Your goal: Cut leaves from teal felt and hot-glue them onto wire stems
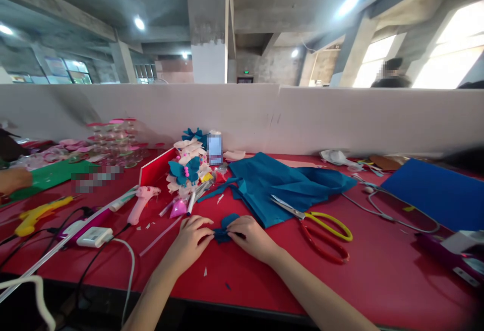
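A small piece of dark blue cloth [226,224] lies low over the red table, its upper part a rounded lobe. My left hand [194,240] pinches its left edge between thumb and fingers. From the other side my right hand [251,236] grips it, covering much of that end. Beyond my hands, a large sheet of the same blue cloth [276,185] is spread out with creases. Scissors [304,216] with one yellow and one red handle rest on it, blades pointing left. White flowers with a blue butterfly [185,170] on them stand behind my left hand.
A pink glue gun [141,202], a yellow glue gun [40,215] and a white plug [94,237] with cables lie at left. A phone [215,149] stands at the back. A blue board [440,192] and power strip [454,258] are right. Another person's hand [15,180] is far left.
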Motion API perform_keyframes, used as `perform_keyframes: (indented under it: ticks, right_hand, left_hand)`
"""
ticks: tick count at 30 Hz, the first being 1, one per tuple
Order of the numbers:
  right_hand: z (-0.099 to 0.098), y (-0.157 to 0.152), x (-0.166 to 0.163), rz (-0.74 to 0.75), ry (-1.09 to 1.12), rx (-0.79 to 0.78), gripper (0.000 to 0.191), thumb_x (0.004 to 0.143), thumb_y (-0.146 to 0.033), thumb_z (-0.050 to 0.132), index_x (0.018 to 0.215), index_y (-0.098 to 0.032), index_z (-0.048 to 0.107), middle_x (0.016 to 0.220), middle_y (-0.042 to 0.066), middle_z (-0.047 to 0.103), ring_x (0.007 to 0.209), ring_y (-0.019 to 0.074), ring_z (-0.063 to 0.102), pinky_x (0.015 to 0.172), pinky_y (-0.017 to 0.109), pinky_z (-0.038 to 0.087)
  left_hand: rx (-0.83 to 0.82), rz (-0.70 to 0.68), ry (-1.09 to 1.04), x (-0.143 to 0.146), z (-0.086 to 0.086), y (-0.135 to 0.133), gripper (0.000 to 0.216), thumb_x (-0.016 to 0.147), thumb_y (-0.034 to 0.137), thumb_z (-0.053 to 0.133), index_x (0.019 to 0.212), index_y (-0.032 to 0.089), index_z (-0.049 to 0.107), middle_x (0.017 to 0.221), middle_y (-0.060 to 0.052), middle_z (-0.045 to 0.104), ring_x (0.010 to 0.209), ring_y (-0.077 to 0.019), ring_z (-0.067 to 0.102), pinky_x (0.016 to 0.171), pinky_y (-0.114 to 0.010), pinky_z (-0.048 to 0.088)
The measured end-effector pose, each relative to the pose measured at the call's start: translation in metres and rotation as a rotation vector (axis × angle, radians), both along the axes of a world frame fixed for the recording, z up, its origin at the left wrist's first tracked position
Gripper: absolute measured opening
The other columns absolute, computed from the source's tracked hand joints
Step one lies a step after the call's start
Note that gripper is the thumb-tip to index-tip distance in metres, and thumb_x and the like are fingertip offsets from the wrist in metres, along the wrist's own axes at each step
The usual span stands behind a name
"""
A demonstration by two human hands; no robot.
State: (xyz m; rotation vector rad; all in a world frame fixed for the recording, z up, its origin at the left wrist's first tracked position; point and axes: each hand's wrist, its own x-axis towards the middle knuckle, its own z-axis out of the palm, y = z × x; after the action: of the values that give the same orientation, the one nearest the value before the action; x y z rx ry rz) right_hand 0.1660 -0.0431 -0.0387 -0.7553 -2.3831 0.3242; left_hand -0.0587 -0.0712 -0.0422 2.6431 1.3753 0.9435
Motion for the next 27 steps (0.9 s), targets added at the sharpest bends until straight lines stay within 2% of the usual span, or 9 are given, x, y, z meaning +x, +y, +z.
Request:
perform_keyframes:
  ticks: [5,10,17,21,27]
  right_hand:
    - [0.0,0.0,0.003,-0.049,0.002,-0.052,0.019,0.082,-0.014,0.06,0.1,-0.019,0.067,0.1,0.006,0.071,0.092,0.0196,0.065,0.086,0.031,0.046]
    - [0.0,0.0,0.009,-0.033,-0.054,-0.062,0.024,0.083,-0.01,0.055,0.102,-0.02,0.067,0.104,0.006,0.071,0.095,0.0205,0.065,0.093,0.037,0.043]
    - [0.002,0.001,0.011,-0.053,0.014,-0.143,0.016,0.085,-0.016,0.055,0.093,-0.018,0.069,0.104,0.006,0.071,0.095,0.0201,0.065,0.086,0.03,0.05]
    - [0.004,0.0,0.011,-0.047,0.033,-0.183,0.019,0.088,-0.018,0.05,0.092,-0.018,0.069,0.103,0.006,0.071,0.095,0.0186,0.066,0.083,0.027,0.051]
    - [0.003,-0.001,0.012,-0.038,0.032,-0.183,0.022,0.09,-0.02,0.048,0.096,-0.019,0.07,0.105,0.006,0.071,0.096,0.0188,0.065,0.086,0.028,0.05]
  left_hand:
    - [0.013,0.015,0.026,0.0,0.003,-0.002,0.017,0.089,0.019,0.05,0.086,0.023,0.067,0.107,-0.005,0.065,0.103,-0.023,0.056,0.09,-0.044,0.044]
    - [0.045,0.06,0.034,-0.003,0.001,-0.001,0.017,0.088,0.018,0.05,0.085,0.022,0.066,0.106,-0.005,0.065,0.101,-0.0233,0.056,0.089,-0.045,0.044]
    - [0.086,0.087,0.011,-0.005,-0.003,0.0,0.016,0.089,0.021,0.05,0.086,0.023,0.065,0.106,-0.006,0.064,0.101,-0.0233,0.057,0.087,-0.043,0.045]
    - [0.11,0.084,-0.002,-0.007,-0.004,0.0,0.016,0.089,0.022,0.049,0.086,0.023,0.065,0.105,-0.006,0.065,0.099,-0.0228,0.058,0.087,-0.042,0.046]
    - [0.058,0.076,-0.024,-0.008,-0.002,-0.002,0.017,0.09,0.025,0.048,0.085,0.023,0.065,0.107,-0.006,0.063,0.101,-0.023,0.057,0.09,-0.042,0.046]
